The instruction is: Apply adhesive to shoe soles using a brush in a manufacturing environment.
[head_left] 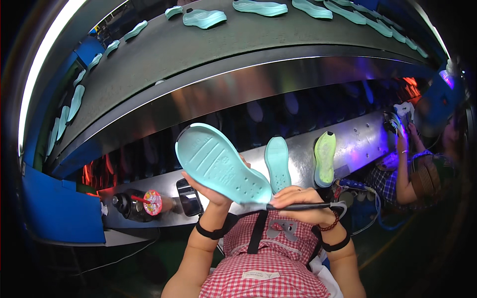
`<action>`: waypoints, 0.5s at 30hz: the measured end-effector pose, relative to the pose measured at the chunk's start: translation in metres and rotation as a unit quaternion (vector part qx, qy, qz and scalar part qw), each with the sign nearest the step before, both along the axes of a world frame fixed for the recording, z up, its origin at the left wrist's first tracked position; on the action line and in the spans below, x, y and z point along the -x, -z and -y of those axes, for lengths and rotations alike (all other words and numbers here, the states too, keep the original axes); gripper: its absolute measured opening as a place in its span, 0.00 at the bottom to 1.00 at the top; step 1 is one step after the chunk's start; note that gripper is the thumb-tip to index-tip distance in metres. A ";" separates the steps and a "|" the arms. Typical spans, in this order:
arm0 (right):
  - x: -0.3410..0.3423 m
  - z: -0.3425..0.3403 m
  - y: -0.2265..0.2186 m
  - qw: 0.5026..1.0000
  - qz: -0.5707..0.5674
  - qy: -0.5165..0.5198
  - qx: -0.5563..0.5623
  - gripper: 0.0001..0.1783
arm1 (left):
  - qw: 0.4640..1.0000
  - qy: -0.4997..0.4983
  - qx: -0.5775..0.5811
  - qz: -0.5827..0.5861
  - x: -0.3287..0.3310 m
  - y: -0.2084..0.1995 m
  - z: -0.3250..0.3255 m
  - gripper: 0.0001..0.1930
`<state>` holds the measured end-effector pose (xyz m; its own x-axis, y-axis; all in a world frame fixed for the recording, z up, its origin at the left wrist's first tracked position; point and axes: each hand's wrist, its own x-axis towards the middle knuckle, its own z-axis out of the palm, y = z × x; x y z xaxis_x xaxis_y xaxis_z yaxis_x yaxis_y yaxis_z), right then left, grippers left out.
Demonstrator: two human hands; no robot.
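My left hand [211,192] grips a large turquoise shoe sole [218,161] from beneath and behind, with the grooved, perforated face showing. A dark patch marks its far upper end. In my right hand [308,208] is a brush with a black handle [298,206], held nearly level. Its pale, blurred tip lies at the sole's near right edge; whether it presses on the sole I cannot tell. Just beyond my right hand, a second turquoise sole [277,161] lies on the metal ledge [303,149]. A yellow-green sole [325,158] lies to its right.
Turquoise soles [204,19] line the dark conveyor belt [208,49] ahead. On the ledge at left are a black bottle [130,204], a cup with a red straw [153,202] and a phone [189,197]. A co-worker [410,174] works at the right, near cables [355,185]. Red-lit heaters glow under the belt.
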<state>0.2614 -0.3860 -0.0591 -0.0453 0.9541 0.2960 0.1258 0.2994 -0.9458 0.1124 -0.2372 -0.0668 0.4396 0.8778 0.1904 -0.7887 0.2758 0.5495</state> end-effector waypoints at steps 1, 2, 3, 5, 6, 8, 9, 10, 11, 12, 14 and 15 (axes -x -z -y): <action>-0.003 0.000 0.002 0.999 -0.028 -0.022 -0.011 0.12 | 1.000 0.010 -0.015 -0.021 0.002 0.000 0.001 0.49; -0.005 0.001 0.000 0.988 -0.145 -0.013 0.047 0.11 | 0.999 0.020 -0.030 -0.041 0.005 -0.001 0.001 0.49; -0.006 -0.001 0.003 0.985 -0.165 0.017 0.056 0.11 | 0.999 0.040 -0.025 -0.012 0.003 0.000 -0.001 0.48; -0.002 -0.004 0.016 0.972 -0.224 0.050 0.050 0.10 | 0.998 0.039 0.052 -0.018 0.000 -0.001 0.003 0.47; 0.004 -0.005 0.016 0.972 -0.223 0.047 0.049 0.10 | 0.991 0.030 0.130 -0.025 -0.001 -0.001 0.006 0.47; 0.021 -0.006 0.010 0.858 -0.493 0.068 0.124 0.10 | 0.982 0.117 0.150 0.011 0.001 0.013 0.043 0.43; 0.026 -0.004 0.010 0.877 -0.458 0.087 0.118 0.09 | 0.987 0.149 0.051 0.012 -0.003 0.015 0.049 0.39; 0.023 -0.002 0.006 0.944 -0.291 0.114 0.103 0.10 | 0.988 0.148 0.050 0.012 -0.001 0.021 0.043 0.39; 0.022 0.001 0.000 0.969 -0.206 0.095 0.100 0.10 | 0.980 0.192 0.055 0.000 0.002 0.031 0.031 0.37; 0.019 0.005 -0.007 0.986 -0.119 0.071 0.097 0.10 | 0.971 0.231 0.062 -0.011 0.006 0.042 0.023 0.36; 0.008 0.007 -0.023 0.992 -0.069 0.043 0.093 0.12 | 0.965 0.251 0.060 -0.039 0.010 0.043 0.019 0.33; 0.005 0.006 -0.024 0.996 -0.027 0.059 0.062 0.12 | 0.963 0.252 0.053 -0.073 0.011 0.034 0.020 0.33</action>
